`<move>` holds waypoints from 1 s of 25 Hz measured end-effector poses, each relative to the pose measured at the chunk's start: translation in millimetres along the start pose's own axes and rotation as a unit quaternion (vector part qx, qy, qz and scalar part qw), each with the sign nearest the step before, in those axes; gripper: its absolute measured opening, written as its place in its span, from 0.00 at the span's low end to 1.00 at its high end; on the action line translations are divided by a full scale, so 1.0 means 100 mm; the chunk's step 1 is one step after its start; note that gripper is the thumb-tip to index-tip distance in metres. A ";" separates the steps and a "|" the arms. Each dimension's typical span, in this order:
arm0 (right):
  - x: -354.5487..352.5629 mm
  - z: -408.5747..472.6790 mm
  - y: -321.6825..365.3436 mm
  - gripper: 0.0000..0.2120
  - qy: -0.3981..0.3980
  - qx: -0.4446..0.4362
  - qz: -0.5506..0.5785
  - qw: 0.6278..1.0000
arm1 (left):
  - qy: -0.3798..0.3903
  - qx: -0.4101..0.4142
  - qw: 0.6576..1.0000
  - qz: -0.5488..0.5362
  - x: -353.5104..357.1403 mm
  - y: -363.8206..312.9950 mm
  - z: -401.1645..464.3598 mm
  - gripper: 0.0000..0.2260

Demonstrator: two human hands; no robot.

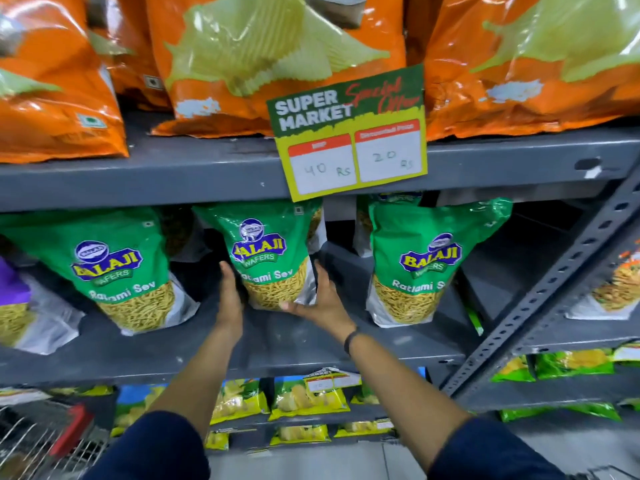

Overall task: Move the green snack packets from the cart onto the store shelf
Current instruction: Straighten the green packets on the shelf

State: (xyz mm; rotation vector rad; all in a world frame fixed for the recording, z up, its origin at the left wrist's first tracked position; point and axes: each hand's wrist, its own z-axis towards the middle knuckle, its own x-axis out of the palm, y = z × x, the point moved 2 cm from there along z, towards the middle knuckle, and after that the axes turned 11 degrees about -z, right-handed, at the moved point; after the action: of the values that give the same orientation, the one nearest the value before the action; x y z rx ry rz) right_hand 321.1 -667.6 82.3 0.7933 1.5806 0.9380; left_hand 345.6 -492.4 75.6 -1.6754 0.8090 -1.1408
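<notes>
A green snack packet [268, 258] stands upright in the middle of the grey store shelf [180, 355]. My left hand [230, 299] presses flat against its left side. My right hand [320, 299] cups its lower right corner, thumb under the bottom edge. Both hands hold this packet between them. Two more green packets stand on the same shelf: one to the left [117, 268], one to the right [420, 261], with others partly hidden behind them. The cart [41, 441] shows only as wire mesh with a red handle at the bottom left.
Large orange chip bags [263, 60] fill the shelf above. A price card [349, 133] hangs from that shelf's front edge, just over the held packet. A perforated grey upright [561, 289] slants at the right. Yellow and green packets [304, 400] line the lower shelves.
</notes>
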 end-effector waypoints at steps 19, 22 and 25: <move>0.97 -0.79 -0.15 0.16 -0.189 0.004 0.034 0.981 | -0.242 0.087 0.965 -0.042 -1.09 0.13 -0.70 0.21; 1.55 -0.55 0.18 0.22 -0.051 -0.024 0.007 0.998 | -0.288 0.100 0.951 -0.050 -1.56 -0.11 -0.44 0.22; 1.95 -0.05 0.54 0.41 -0.002 -0.025 0.034 0.999 | -0.238 0.074 0.969 -0.012 -1.90 -0.33 -0.07 0.21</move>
State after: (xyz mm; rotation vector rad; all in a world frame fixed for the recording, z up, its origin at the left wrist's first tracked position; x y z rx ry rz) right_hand 279.0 -473.2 42.3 0.8173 1.5295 1.0197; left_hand 272.3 -316.4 45.1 -1.7364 0.3918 -0.7437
